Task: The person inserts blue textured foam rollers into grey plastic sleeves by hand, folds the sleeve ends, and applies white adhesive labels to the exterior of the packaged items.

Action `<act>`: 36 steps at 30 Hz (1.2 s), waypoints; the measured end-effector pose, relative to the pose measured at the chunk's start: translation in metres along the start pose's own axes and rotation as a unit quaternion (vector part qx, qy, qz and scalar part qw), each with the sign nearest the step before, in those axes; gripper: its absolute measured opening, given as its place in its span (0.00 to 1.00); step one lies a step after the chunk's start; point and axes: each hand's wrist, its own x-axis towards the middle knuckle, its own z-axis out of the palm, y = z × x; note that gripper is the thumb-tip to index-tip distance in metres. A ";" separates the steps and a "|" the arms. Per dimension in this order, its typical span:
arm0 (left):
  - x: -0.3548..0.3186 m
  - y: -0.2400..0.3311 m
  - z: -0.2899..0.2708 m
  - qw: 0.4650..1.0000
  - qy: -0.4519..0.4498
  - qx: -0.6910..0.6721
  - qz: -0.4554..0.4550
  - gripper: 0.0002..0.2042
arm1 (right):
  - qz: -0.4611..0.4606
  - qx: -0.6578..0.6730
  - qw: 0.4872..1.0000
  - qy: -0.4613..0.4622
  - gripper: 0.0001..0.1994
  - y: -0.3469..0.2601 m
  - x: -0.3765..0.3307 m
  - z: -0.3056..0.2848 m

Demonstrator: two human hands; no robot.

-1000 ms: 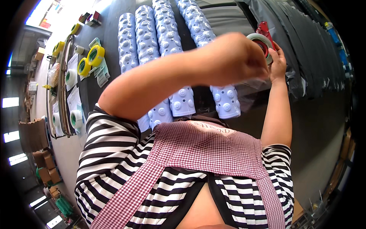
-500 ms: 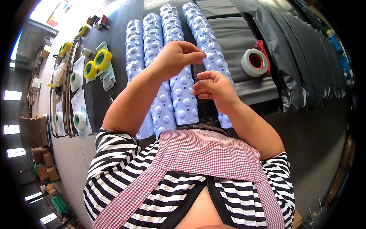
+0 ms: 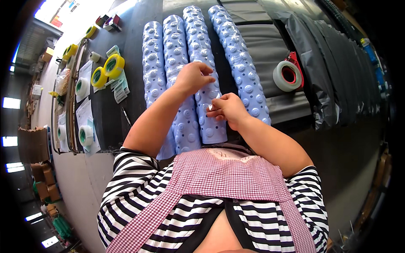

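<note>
Blue rolled mats, 4 side by side, wrapped. Left hand rests half-curled on third roll; right hand pinches, probably, a tape strip. Sealing looks unfinished.

The person wears a short-sleeved top in black and white horizontal stripes, its sleeves ending above the elbows, so both forearms are bare. Over it lies a red and white checked apron with a bib and broad straps. The left hand and right hand are ungloved
</note>
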 end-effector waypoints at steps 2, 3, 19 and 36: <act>-0.011 -0.004 0.009 0.989 0.048 0.096 0.101 0.18 | 0.006 -0.004 1.000 0.007 0.17 -0.002 -0.001 -0.001; -0.017 0.000 0.011 0.983 0.043 0.142 0.104 0.23 | 0.013 -0.007 1.000 0.011 0.17 -0.003 -0.001 -0.002; 0.031 -0.007 -0.015 0.974 0.118 0.191 0.010 0.33 | 0.074 -0.108 0.990 -0.043 0.23 0.006 -0.042 -0.019; -0.081 -0.003 0.055 0.890 -0.170 0.280 0.317 0.18 | -0.211 -0.052 0.976 0.011 0.23 -0.004 -0.091 -0.087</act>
